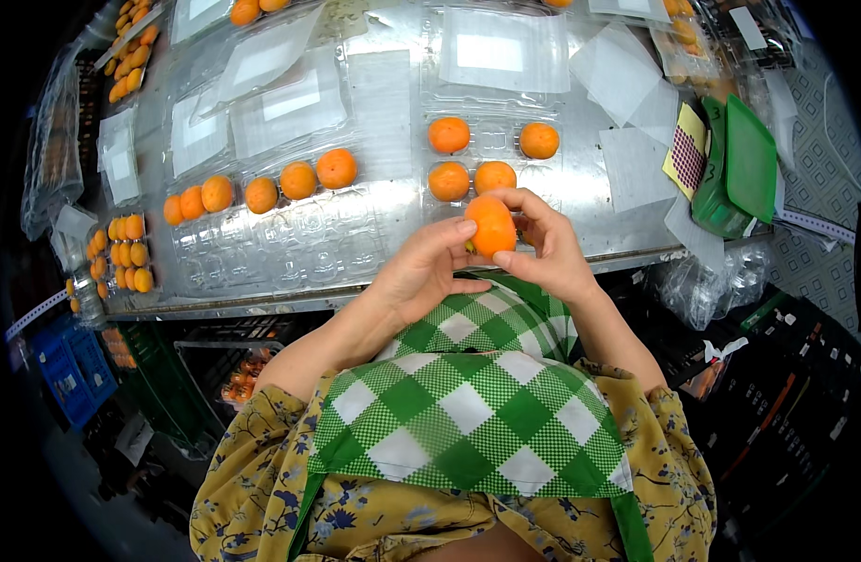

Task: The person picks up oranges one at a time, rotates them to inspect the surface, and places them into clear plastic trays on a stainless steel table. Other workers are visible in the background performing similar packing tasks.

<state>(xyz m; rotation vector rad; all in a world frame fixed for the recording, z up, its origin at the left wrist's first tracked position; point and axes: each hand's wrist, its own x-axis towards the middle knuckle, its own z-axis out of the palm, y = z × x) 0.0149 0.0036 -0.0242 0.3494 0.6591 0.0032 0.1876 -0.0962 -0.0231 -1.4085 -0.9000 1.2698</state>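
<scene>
My left hand (425, 263) and my right hand (555, 247) together hold an orange persimmon (492, 226) just above the table's near edge. A bit of green shows at the fruit's lower left. Just beyond my hands lies a clear plastic clamshell tray (492, 137) with several persimmons (449, 181) in its cells. Part of another orange fruit shows behind my right fingers, mostly hidden. To the left, two clear moulded trays (311, 235) lie side by side, each with three persimmons (298, 180) along its far row.
White sheets (631, 77) lie on the metal table (381, 204) and over the clamshell lids. A green plastic box (736, 168) and yellow sticker sheet (685, 151) are at the right. Filled fruit packs (130, 251) sit far left. Crates (76, 369) stand below the edge.
</scene>
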